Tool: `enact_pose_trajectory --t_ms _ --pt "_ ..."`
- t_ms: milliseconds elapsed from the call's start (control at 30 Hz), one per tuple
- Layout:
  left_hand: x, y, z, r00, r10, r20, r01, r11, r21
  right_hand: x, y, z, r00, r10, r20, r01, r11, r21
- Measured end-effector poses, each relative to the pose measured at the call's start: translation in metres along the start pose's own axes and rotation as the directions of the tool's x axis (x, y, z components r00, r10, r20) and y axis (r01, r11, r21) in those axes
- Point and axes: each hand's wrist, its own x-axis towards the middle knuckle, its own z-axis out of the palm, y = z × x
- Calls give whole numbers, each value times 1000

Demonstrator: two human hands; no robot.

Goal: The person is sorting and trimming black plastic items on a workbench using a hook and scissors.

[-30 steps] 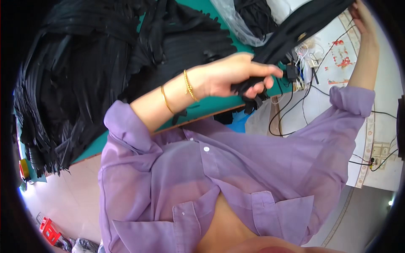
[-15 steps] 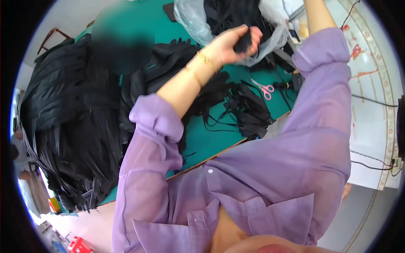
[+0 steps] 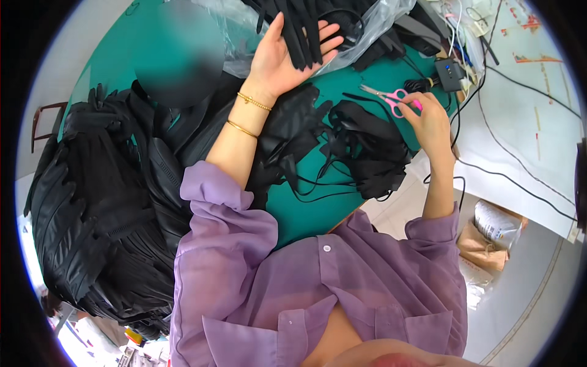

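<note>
My left hand (image 3: 292, 58) is turned palm up at the mouth of a clear plastic bag (image 3: 241, 40), its fingers spread. Several flat black strips (image 3: 298, 37) lie across the palm and fingers, their ends toward the wrist. At the right, my right hand (image 3: 425, 119) pinches one pink handle of a pair of scissors (image 3: 391, 98), whose blades point away to the left. Just below the scissors sits a bundle of black strips (image 3: 373, 140), with thin black cords trailing from it.
A large heap of black pieces (image 3: 104, 202) covers the left of the green table (image 3: 293, 214). A small black box (image 3: 449, 73) with cables stands at the right, beside a white surface (image 3: 520, 134). Wrapped packages (image 3: 483, 244) are stacked below it.
My left hand has gone from curled round something black to spread under strips. The right hand came down from the upper right and took the scissors' handle. The view has shifted.
</note>
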Motion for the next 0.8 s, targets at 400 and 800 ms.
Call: enact_pose_trajectory --t_ms 400,800 --pt "-10 13 12 988 -74 -138 89 990 107 10 4 2 986 -75 151 89 992 -86" --pt "-14 22 6 989 6 -146 92 753 652 13 2 1 980 -127 153 155 970 -189"
